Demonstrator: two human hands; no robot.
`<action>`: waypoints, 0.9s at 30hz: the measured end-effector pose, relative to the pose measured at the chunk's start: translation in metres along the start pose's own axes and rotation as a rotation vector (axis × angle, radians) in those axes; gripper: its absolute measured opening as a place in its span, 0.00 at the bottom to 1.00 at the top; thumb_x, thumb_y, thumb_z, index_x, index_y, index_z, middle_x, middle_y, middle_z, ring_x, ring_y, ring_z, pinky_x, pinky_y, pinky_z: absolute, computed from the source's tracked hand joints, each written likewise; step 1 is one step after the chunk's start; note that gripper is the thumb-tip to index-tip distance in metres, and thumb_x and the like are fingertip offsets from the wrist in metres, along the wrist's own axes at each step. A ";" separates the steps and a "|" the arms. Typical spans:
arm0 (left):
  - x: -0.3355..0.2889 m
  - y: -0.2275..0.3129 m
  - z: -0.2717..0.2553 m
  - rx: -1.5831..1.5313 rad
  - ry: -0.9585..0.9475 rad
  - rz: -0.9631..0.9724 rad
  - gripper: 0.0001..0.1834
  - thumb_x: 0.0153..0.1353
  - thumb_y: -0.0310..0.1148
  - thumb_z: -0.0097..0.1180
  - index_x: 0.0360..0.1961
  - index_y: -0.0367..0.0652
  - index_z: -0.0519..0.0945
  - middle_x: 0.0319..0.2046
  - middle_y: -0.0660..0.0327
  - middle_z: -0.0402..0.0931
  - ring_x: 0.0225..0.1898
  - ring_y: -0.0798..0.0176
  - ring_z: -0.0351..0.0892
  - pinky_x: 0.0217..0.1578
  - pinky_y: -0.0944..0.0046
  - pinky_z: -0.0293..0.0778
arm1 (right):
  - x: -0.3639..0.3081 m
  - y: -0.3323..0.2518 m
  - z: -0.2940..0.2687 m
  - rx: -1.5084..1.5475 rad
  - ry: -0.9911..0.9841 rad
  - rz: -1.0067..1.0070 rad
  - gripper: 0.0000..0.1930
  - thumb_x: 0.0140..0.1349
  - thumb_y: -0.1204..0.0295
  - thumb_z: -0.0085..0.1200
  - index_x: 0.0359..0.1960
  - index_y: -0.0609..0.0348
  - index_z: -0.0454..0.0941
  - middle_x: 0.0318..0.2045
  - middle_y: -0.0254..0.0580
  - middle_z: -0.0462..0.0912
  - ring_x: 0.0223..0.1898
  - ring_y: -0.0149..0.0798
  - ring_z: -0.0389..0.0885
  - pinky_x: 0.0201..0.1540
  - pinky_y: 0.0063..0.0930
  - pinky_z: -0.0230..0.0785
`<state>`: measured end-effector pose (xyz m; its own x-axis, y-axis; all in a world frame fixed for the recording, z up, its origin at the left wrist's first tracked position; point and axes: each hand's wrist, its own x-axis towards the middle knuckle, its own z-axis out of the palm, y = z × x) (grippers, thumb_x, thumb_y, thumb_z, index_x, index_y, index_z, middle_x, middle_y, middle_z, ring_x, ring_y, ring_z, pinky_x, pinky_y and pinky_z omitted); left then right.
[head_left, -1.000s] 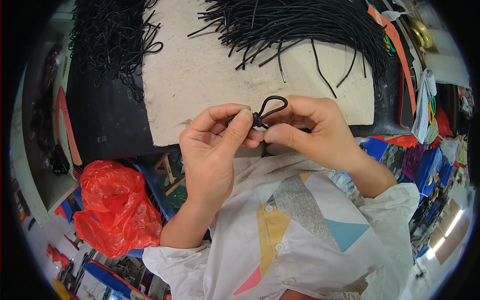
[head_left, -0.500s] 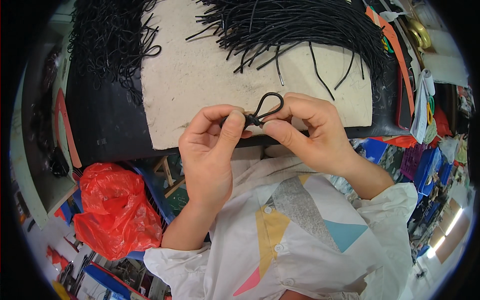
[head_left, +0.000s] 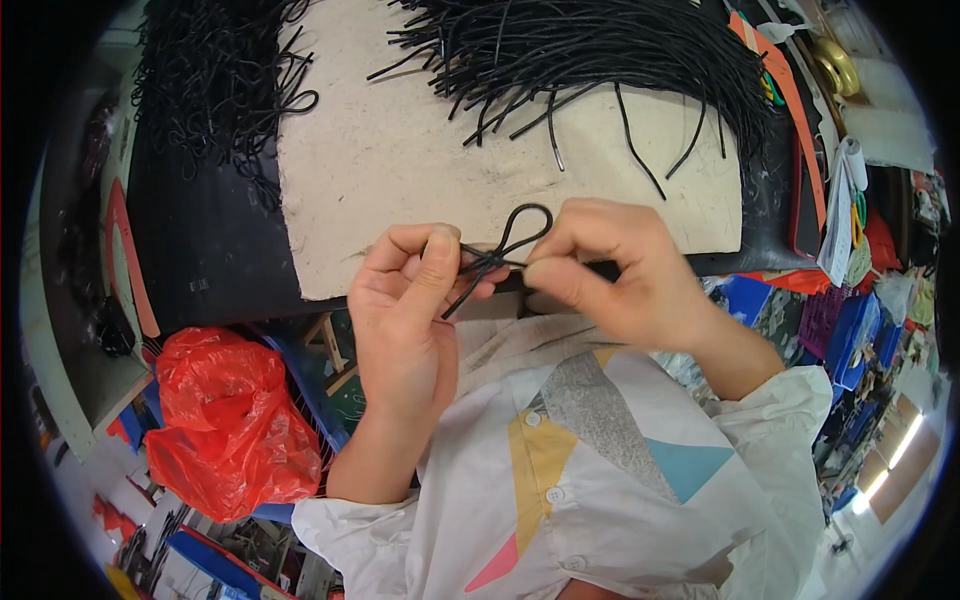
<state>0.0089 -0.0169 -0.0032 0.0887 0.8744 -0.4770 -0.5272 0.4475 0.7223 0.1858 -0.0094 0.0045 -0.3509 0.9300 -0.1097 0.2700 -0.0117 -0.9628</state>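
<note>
The left grip [head_left: 402, 320] and right grip [head_left: 612, 265] cover parts of the black cord [head_left: 493, 260] pinched between them, its crossing visible in the gap, a loop beside the right grip and a tail slanting down beside the left. Both hands angle inward from below, the right's lower fingers curled out of sight. Beyond them a cord heap [head_left: 590, 60] is cut off by the upper edge, and a pale marking [head_left: 200, 285] on the counter [head_left: 225, 250], left of the left grip, is too small to read.
</note>
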 end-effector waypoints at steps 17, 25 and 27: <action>0.004 0.027 -0.001 0.304 -0.483 -0.305 0.06 0.52 0.23 0.56 0.29 0.29 0.76 0.22 0.54 0.76 0.22 0.67 0.77 0.24 0.73 0.74 | 0.006 -0.009 -0.006 0.630 -0.269 0.307 0.12 0.59 0.66 0.49 0.24 0.63 0.71 0.21 0.30 0.71 0.24 0.23 0.65 0.29 0.17 0.59; 0.005 0.015 -0.003 0.178 -0.447 -0.150 0.10 0.51 0.22 0.56 0.36 0.30 0.75 0.30 0.57 0.76 0.30 0.70 0.74 0.32 0.73 0.71 | 0.005 -0.005 0.001 0.477 -0.004 0.101 0.09 0.60 0.69 0.47 0.28 0.63 0.72 0.25 0.31 0.74 0.27 0.22 0.68 0.32 0.16 0.61; 0.002 0.018 0.004 0.165 -0.319 -0.207 0.12 0.51 0.22 0.57 0.37 0.31 0.75 0.28 0.57 0.75 0.28 0.67 0.73 0.31 0.70 0.70 | 0.002 -0.002 0.002 0.216 0.141 -0.104 0.06 0.59 0.73 0.47 0.29 0.64 0.72 0.26 0.31 0.74 0.28 0.22 0.69 0.31 0.15 0.62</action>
<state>0.0023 -0.0061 0.0109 0.4500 0.7651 -0.4605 -0.3304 0.6217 0.7101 0.1828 -0.0079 0.0060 -0.2348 0.9720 0.0136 0.0361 0.0227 -0.9991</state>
